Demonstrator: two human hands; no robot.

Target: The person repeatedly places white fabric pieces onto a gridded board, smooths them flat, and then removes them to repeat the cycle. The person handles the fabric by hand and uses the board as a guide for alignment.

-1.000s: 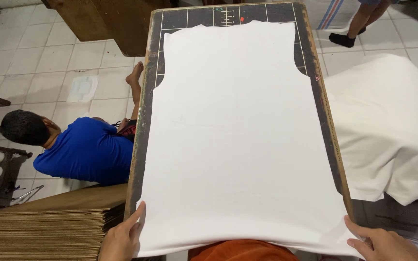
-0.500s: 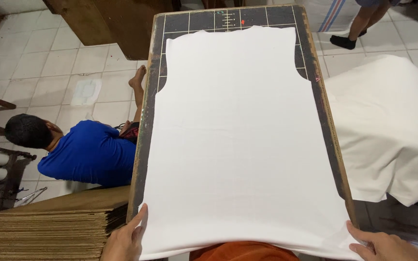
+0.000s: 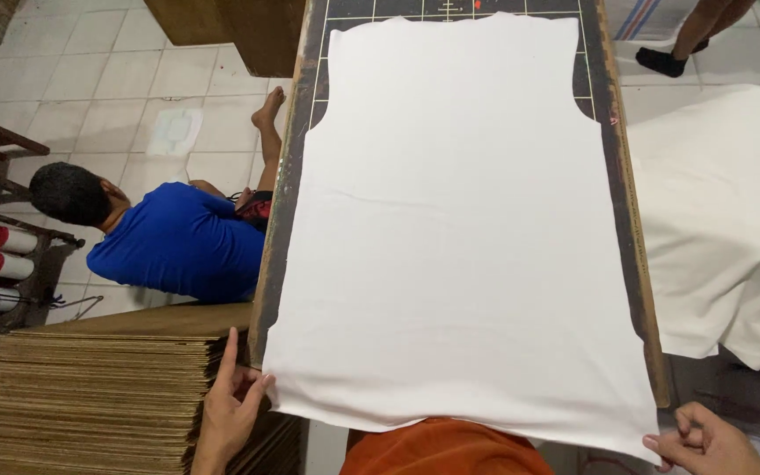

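A white cloth piece (image 3: 459, 229), cut in the shape of a sleeveless shirt, is lying flat on a long dark board (image 3: 624, 202) with grid lines, and it is covering almost the whole board from the near edge to the far end. The left hand (image 3: 232, 406) is pinching the near left corner of the cloth between thumb and fingers, at the near left corner of the board. The right hand (image 3: 705, 440) is gripping the near right corner of the cloth, which is hanging a little over the near edge of the board. Just beside the left hand, on the near left, a stack of cardboard sheets (image 3: 90, 396) is standing. On the left, a person in a blue shirt (image 3: 178, 242) is sitting on the tiled floor (image 3: 107, 97), close to the board. On the right, a pile of white fabric (image 3: 723, 220) is lying beside the board. At the far right, the leg of another person (image 3: 688, 35) is showing.
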